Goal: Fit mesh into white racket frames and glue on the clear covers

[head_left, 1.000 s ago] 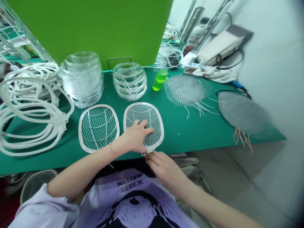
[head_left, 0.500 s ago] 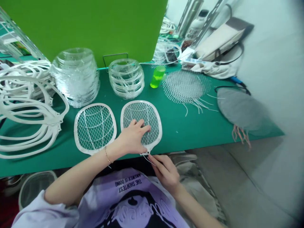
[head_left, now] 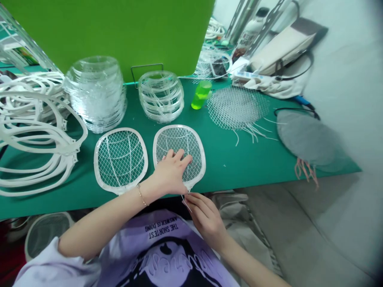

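Swatter frame (head_left: 179,126): white plastic, smooth, matt. Strand (head_left: 186,203): thin, white, apparently plastic. Stacked frames (head_left: 92,95): clear plastic, glossy. Cup (head_left: 201,95): translucent green plastic, glossy. Bench mat (head_left: 239,167): green, smooth, matt. My T-shirt (head_left: 134,235): lilac cloth.

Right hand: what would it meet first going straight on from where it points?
The right hand would probably meet the narrow neck of the white plastic racket frame first, though depth is unclear.

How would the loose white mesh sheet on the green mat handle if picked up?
The loose white mesh sheet would probably sag when lifted, since it has no frame around it. It likely feels light, being mostly open holes. Its trailing strands could easily catch on things nearby.
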A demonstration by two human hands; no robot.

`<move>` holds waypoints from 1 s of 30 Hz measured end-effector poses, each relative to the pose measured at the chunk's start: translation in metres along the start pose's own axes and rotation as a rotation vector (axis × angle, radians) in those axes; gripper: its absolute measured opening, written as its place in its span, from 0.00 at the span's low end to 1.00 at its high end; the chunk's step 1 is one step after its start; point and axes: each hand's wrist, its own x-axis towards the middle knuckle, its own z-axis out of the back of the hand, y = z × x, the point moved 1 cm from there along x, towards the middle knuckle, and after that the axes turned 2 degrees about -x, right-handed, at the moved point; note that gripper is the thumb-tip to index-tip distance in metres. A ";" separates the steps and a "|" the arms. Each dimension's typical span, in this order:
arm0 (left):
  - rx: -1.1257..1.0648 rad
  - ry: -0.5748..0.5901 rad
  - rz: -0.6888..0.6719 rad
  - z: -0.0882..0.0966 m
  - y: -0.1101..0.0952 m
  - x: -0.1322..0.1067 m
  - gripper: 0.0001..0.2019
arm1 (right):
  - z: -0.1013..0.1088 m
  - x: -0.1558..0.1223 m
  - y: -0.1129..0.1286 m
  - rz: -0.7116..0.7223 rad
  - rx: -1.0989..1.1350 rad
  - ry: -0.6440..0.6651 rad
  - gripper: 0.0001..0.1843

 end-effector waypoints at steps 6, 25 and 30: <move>0.005 -0.024 -0.055 0.000 0.003 0.003 0.39 | 0.010 0.007 -0.006 0.106 -0.034 0.108 0.09; -0.032 -0.179 0.048 -0.014 0.118 -0.164 0.32 | -0.047 0.047 0.065 0.058 0.046 0.085 0.14; -0.212 -0.261 0.004 -0.014 0.108 -0.159 0.32 | -0.076 0.047 0.062 0.086 0.005 0.066 0.09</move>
